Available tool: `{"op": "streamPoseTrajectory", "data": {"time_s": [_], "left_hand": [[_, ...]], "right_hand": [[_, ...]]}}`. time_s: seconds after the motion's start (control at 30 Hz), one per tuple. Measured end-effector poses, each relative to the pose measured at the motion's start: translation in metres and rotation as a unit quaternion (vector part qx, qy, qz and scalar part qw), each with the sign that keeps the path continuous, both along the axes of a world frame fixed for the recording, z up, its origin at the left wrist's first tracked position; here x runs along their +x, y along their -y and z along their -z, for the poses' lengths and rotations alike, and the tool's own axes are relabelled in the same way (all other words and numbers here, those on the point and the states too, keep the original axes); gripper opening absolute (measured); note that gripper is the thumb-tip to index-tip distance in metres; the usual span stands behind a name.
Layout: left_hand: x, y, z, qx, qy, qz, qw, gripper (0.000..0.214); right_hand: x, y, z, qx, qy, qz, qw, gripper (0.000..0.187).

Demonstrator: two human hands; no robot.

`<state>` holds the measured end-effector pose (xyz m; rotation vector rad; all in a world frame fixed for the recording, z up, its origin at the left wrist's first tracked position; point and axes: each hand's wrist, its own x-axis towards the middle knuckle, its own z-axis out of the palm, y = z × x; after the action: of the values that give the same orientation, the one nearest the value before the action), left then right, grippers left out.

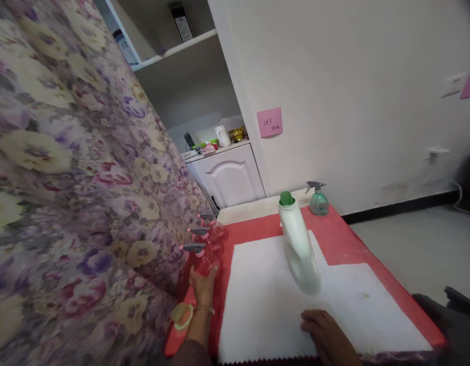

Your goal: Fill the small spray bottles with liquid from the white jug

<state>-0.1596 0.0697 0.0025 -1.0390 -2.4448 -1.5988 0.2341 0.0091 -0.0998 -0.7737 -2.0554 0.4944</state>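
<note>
My left hand (pixel 203 282) is wrapped round the lower part of the nearest pink spray bottle (pixel 205 261), which has a grey trigger head. Two more pink spray bottles (pixel 216 235) stand in a row behind it at the table's left edge. My right hand (pixel 323 329) rests near the front of the white mat (pixel 258 300), fingers loosely extended and holding nothing. Beyond it, a large whitish-green jug (pixel 299 244) stands on the mat with a green piece (pixel 286 198) in its mouth. A green spray bottle (pixel 319 202) stands at the far right corner.
A red cloth (pixel 254 229) covers the table under the mat. Beside my left wrist sits a small round pale-green-rimmed item (pixel 182 316). A floral curtain (pixel 86 178) hangs close along the left. Behind the table are a white cabinet (pixel 235 175) and a wall.
</note>
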Motion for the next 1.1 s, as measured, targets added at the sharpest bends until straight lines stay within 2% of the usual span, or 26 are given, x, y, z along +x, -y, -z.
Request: {"op": "streamPoseTrajectory", "data": {"time_s": [0.07,0.2,0.37,0.53,0.63,0.73,0.83,0.97,1.1], "left_hand": [[-0.001,-0.009,0.000,-0.013,0.007,-0.015,1.000,0.054],[0.000,-0.018,0.001,-0.028,0.018,-0.015,0.999,0.077],[0.000,-0.017,-0.003,-0.037,0.036,-0.021,0.998,0.065],[0.006,-0.012,-0.012,-0.045,0.047,-0.040,0.997,0.067],[0.017,-0.010,-0.020,-0.040,0.053,-0.025,0.997,0.069],[0.038,-0.007,-0.027,-0.024,0.058,0.039,0.997,0.067],[0.071,0.003,-0.024,-0.005,0.069,0.127,0.989,0.067],[0.124,0.032,0.003,0.001,0.057,0.227,0.972,0.073],[0.171,0.067,0.032,-0.038,0.044,0.353,0.934,0.070]], "right_hand": [[0.000,-0.004,0.006,0.000,0.012,-0.010,1.000,0.044],[-0.001,-0.015,0.029,0.016,0.038,-0.031,0.999,0.039],[-0.007,-0.027,0.054,0.075,0.045,-0.018,0.996,0.023],[-0.009,-0.030,0.057,0.088,0.021,-0.015,0.996,0.015],[-0.011,-0.030,0.055,0.072,0.027,-0.016,0.997,0.018],[-0.014,-0.027,0.052,0.052,0.029,-0.008,0.998,0.026],[-0.017,-0.024,0.043,0.017,0.007,-0.006,1.000,0.034],[-0.012,-0.021,0.022,-0.041,-0.035,-0.012,0.998,0.040],[0.000,-0.018,-0.005,-0.119,-0.082,-0.040,0.989,0.068]]}}
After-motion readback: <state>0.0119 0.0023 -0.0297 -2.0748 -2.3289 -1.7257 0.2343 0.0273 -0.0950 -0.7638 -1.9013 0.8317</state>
